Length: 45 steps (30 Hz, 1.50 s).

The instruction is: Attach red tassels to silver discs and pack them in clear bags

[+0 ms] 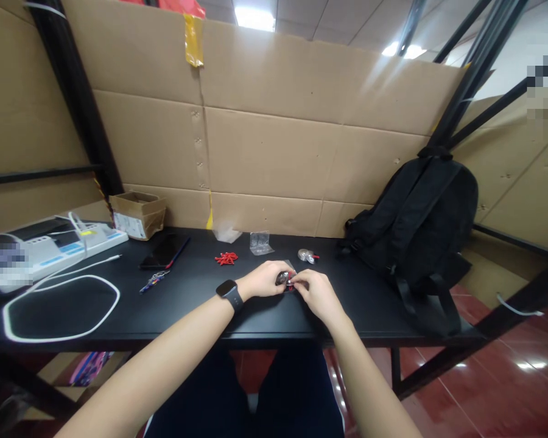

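Currently both hands meet over the black table (187,316), near its front edge, working one small clear-and-red plastic item (282,278). Item sits between the fingertips, roughly mid-table left to right, just above or on the tabletop; can't tell which. Long axis hard to read, mostly covered by fingers; the red part shows at the right-hand side of the item, by the right fingertips, and which end leads can't be told. Look: small, shiny, see-through with dark patches where the table shows or reflects, plus bright red; exact shape hidden.

Left hand (267,278), smartwatch (229,293) on its wrist, has fingers curled round the item's left side, thumb on the near side. Right hand (318,292) pinches the red part between thumb and index finger, coming in from the right.

Beyond the hands: pile of small red pieces (227,259) to the left, clear plastic packaging (260,243) behind, clear round pieces (306,255) with a bit of red to the right. Farther left, phone (164,250), keys (154,281) and white cable (115,304). Black backpack (420,225) stands at the right end, well apart from the item.
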{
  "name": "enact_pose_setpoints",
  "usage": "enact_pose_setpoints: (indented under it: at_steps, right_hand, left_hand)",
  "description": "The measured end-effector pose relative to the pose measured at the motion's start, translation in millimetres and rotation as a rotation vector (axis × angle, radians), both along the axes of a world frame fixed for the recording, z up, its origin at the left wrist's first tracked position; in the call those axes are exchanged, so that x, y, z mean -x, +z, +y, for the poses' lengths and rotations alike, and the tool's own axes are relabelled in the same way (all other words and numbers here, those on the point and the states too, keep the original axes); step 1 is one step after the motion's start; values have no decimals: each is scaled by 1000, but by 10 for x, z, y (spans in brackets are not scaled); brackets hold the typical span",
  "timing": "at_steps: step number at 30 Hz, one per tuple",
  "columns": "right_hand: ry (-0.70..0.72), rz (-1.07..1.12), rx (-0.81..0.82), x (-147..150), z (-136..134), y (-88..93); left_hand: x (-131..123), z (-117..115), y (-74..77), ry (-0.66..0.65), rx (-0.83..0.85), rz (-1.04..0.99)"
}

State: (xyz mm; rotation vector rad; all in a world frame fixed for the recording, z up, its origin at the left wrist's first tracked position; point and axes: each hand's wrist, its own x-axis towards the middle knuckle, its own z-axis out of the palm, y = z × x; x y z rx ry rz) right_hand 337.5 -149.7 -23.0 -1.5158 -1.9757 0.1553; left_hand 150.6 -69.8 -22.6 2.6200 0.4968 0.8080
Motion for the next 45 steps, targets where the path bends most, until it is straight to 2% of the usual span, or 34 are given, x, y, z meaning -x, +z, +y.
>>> enact_pose_setpoints:
  at_steps: [4, 10, 13, 16, 19, 22, 24, 27, 31, 33, 38, 42, 45]
  right_hand:
    - [-174, -136, 16, 117, 24, 66]
    - [-376, -236, 59, 272, 218, 103]
    - [-375, -252, 121, 274, 284, 127]
    - [-323, -252, 225, 249, 321, 179]
    - [-345, -262, 277, 261, 370, 225]
    - [-395, -280, 286, 323, 430, 233]
    - [-416, -280, 283, 353, 447, 226]
    - [-319, -236, 244, 303, 391, 216]
    - [116, -73, 74, 95, 161, 180]
    - [240, -2, 2, 27, -4, 147]
    - [400, -59, 40, 161, -444, 119]
    - [398, -84, 26, 359, -653, 87]
    - [368, -52, -51, 428, -688, -18]
  left_hand:
    - [22, 0, 33, -6, 18, -5]
    - [45, 37, 55, -57, 42, -24]
    - [61, 54, 54, -62, 44, -49]
    - [113, 112, 6, 48, 72, -107]
    - [185, 192, -70, 149, 172, -54]
    - [234, 233, -101, 137, 236, 19]
    - [253, 223, -68, 118, 239, 50]
    - [297, 156, 46, 117, 220, 157]
    - [475, -57, 192, 108, 141, 291]
    - [621, -226, 220, 71, 121, 291]
    - [963, -746, 148, 64, 102, 211]
    - [1027, -1080, -18, 246, 9, 142]
    - [1002, -1200, -148, 354, -68, 78]
